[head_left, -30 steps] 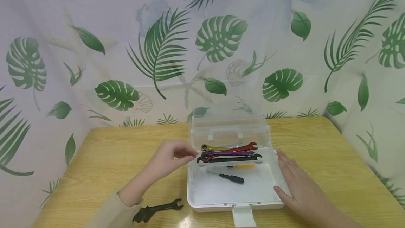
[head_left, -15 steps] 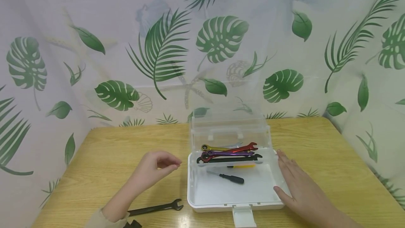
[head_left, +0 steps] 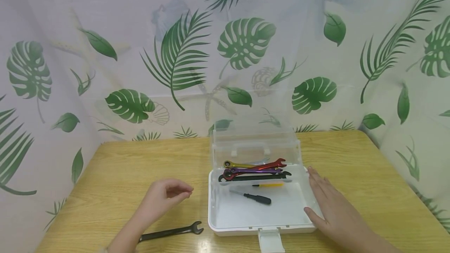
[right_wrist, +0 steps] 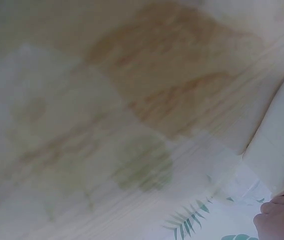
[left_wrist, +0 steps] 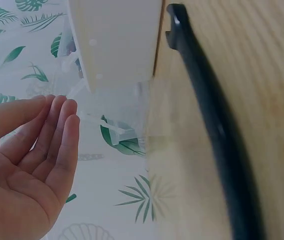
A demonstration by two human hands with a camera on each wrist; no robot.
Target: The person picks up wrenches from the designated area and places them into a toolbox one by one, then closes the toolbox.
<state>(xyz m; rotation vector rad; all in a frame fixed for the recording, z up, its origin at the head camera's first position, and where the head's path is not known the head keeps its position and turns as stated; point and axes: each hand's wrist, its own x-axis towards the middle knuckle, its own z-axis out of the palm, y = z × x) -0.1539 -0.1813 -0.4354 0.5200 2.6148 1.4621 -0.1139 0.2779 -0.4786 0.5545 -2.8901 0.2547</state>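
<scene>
My left hand [head_left: 162, 200] hovers over the table left of the white toolbox [head_left: 253, 218], its relaxed fingers near the thumb and nothing between them. Below it a black open-end wrench [head_left: 172, 232] lies on the table, its near end hidden by my forearm; it shows large in the left wrist view [left_wrist: 214, 125]. My right hand [head_left: 334, 206] rests with extended fingers against the toolbox's right side. In the raised clear tray lie a red wrench [head_left: 274, 163], a purple wrench [head_left: 258, 170], a black wrench [head_left: 260, 177] and a yellow one [head_left: 239, 164].
On the toolbox floor lie a black-handled screwdriver [head_left: 258, 198] and a yellow-handled tool [head_left: 272, 184] partly under the tray. The clear lid [head_left: 253, 134] stands raised at the back, and the latch [head_left: 271, 241] hangs at the front. A leaf-print cloth [head_left: 175, 100] lines the wood table [head_left: 151, 155].
My left hand has drawn away from the tray's left end, leftward and toward me. More of the black wrench on the table shows now. The right hand stays put.
</scene>
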